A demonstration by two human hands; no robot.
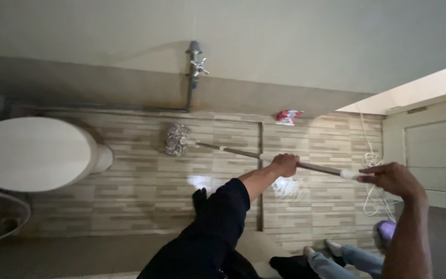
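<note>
Gripping the mop handle (264,155), the left hand (285,165) closes round its middle while the right hand (394,179) pinches the white end. The mop head (177,139) rests on the tiled floor (130,191) below the wall tap (198,66), beside the toilet (32,152). By the wet sheen, mopping looks underway, not finished. No bucket shows; a red packet (288,117) lies against the wall.

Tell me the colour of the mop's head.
Grey and white strands, seen in the head view: mop head.
</note>
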